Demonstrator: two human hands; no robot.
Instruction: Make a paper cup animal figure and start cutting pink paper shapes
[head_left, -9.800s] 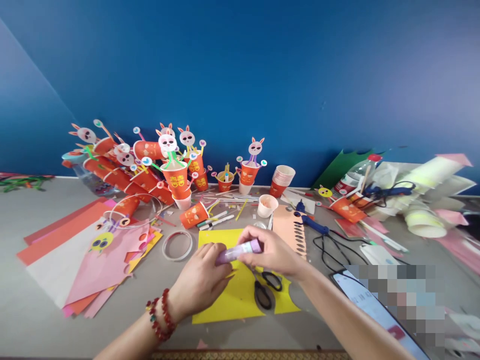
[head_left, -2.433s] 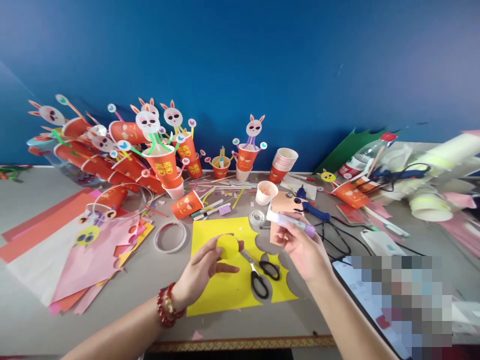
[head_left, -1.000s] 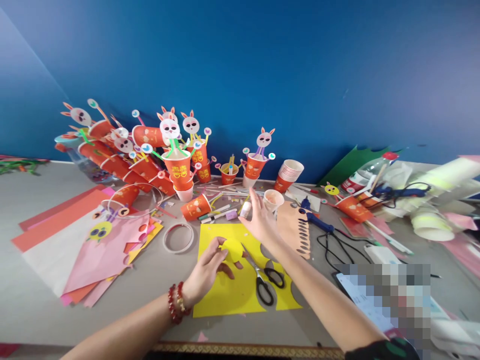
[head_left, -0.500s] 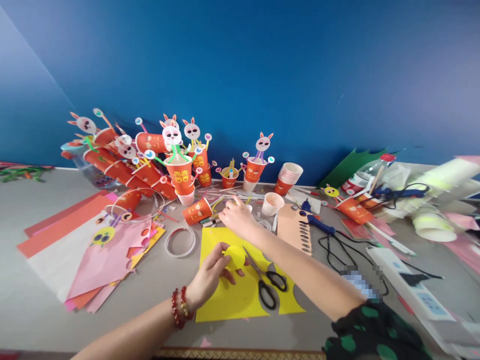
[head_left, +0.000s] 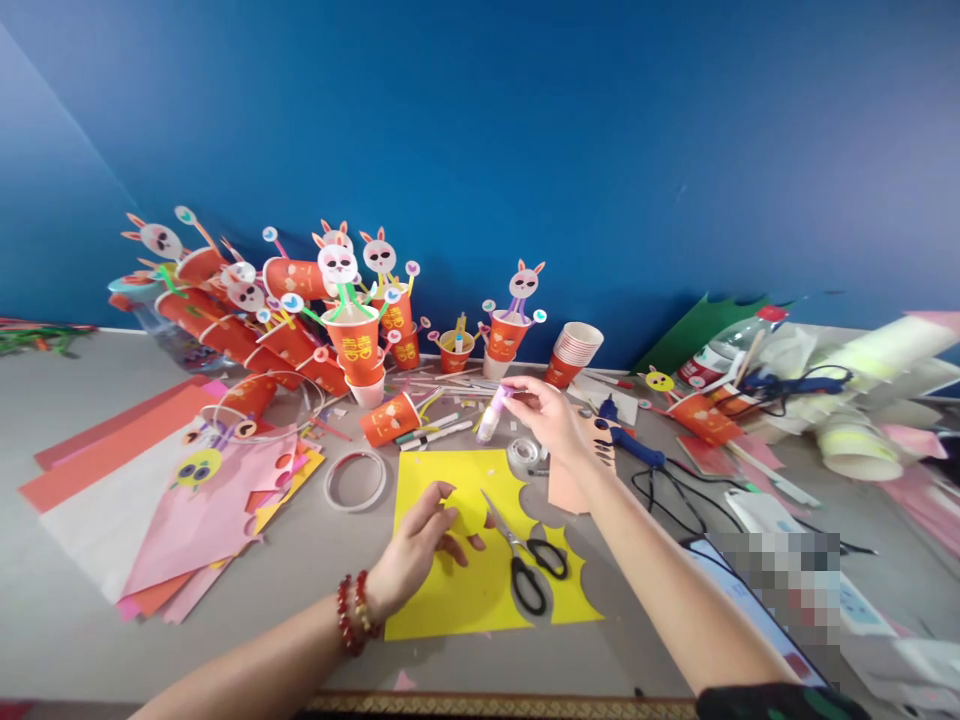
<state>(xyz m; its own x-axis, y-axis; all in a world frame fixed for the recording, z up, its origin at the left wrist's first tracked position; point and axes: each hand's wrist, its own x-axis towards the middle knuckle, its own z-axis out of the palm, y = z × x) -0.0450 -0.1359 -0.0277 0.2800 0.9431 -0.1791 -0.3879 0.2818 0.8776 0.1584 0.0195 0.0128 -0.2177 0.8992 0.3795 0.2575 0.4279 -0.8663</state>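
Note:
My left hand [head_left: 420,545], with red bead bracelets at the wrist, is closed on a yellow paper circle [head_left: 466,512] above a yellow sheet [head_left: 442,600] with scalloped cutouts. The circle blends into the sheet's colour. Black-handled scissors [head_left: 519,555] lie on the sheet, blades partly apart and pointing at the circle. My right hand [head_left: 551,415] pinches the purple cap end of a small whitish glue stick [head_left: 489,420], held tilted above the table beyond the sheet. Near it lie a small clear tape roll [head_left: 523,452] and pens [head_left: 435,433].
Paper cups with rabbit faces [head_left: 354,340] crowd the back left. Coloured sheets [head_left: 187,540] and a large tape roll [head_left: 355,482] lie left. At right are a blue glue gun [head_left: 637,447] with its black cord, a plastic bottle [head_left: 731,345] and a phone [head_left: 750,610].
My right hand has moved right from beside the tipped cup and now holds the glue stick up. The cup once behind my arm is hidden by my hand. My left hand keeps the circle.

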